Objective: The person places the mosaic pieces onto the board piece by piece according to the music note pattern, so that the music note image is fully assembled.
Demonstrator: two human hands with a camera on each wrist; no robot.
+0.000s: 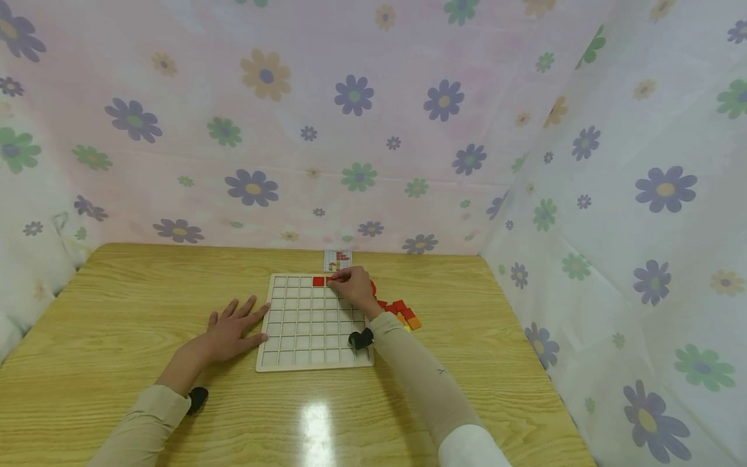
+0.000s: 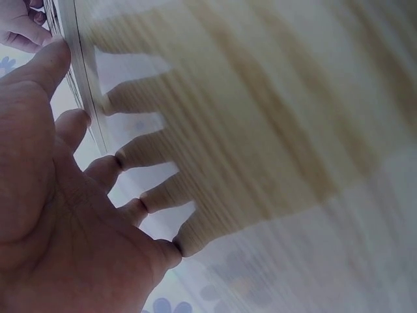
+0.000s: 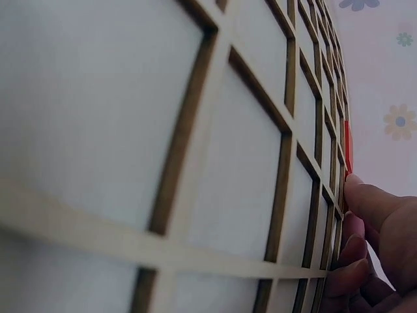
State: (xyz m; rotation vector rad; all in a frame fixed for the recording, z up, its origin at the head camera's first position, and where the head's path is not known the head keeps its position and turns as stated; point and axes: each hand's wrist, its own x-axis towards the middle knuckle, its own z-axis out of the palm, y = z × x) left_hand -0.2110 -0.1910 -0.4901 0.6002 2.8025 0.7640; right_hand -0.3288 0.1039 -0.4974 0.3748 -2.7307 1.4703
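A pale wooden grid board (image 1: 284,329) lies on the table, with one red square tile (image 1: 318,281) seated in its far row. My right hand (image 1: 355,287) reaches over the board and pinches a second red tile (image 1: 329,279) at the cell just right of the first. Only a sliver of that tile shows past the fingers. In the right wrist view the thumb (image 3: 368,199) meets a thin red strip at the board's far end. My left hand (image 1: 227,335) rests spread on the table, index finger and thumb touching the board's left edge.
Loose red, orange and yellow pieces (image 1: 399,305) lie right of the board, partly behind my right forearm. A small printed pattern card (image 1: 338,261) is just beyond the board's far edge. Flowered cloth (image 1: 354,95) hangs behind the wooden table (image 1: 175,279) and at its sides.
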